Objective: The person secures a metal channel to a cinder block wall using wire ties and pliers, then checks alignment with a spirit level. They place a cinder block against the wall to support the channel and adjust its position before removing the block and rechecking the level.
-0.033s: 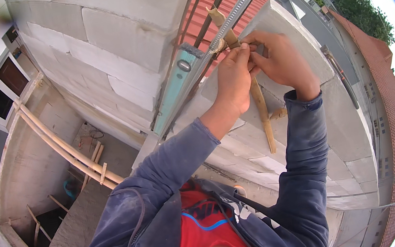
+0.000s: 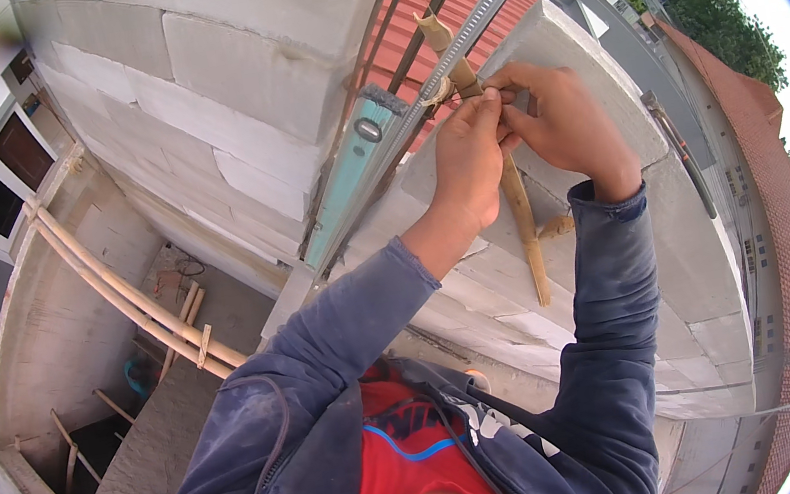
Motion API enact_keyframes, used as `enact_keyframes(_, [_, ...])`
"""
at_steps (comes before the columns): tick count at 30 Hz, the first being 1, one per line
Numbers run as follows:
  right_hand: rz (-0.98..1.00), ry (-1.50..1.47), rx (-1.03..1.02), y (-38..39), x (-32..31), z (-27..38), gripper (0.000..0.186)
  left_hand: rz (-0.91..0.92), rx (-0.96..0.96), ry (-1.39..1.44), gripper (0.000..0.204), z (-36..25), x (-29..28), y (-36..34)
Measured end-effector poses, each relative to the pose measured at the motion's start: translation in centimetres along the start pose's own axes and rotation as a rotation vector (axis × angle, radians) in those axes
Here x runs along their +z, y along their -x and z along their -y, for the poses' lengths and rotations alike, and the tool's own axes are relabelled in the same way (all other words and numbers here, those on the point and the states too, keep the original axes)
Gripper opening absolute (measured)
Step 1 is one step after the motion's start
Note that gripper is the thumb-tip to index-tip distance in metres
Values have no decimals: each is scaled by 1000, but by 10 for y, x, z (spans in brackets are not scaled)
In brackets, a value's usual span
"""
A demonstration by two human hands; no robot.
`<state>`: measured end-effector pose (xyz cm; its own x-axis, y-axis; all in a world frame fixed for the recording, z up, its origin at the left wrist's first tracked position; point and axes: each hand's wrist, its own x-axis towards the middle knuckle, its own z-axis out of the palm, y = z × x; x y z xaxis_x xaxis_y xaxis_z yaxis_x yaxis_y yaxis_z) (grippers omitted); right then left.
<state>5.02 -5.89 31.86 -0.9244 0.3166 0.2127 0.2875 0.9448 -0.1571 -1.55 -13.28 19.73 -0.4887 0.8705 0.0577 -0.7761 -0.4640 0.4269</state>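
My left hand (image 2: 466,161) and my right hand (image 2: 568,127) meet at the top of the block wall, thumbs and fingertips pinched together. What lies between the fingertips is too small to make out. Right behind them runs a split bamboo strip (image 2: 524,234), whose upper end (image 2: 443,43) sticks out above my hands, crossing a perforated metal profile (image 2: 483,10). A pale tie (image 2: 437,92) loops around the place where the strip and profile meet. Just left of the profile leans a light green spirit level (image 2: 343,188), its top end grey with mortar.
A tall wall of pale blocks (image 2: 231,88) rises at the left; a lower block wall (image 2: 688,246) curves along the right. Rusty rebar (image 2: 418,16) stands beyond. A dark curved-handled tool (image 2: 683,156) rests on the right wall. Bamboo poles (image 2: 134,294) span a deep pit at lower left.
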Motion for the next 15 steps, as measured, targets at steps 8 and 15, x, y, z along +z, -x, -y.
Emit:
enact_keyframes(8, [96,44,-35,-6,-8,-4,19,167,87,267,37,26,-28,-5])
enact_keyframes(15, [65,-105,-54,-5,-7,-7,28,145,108,-84,38,22,-23,-7])
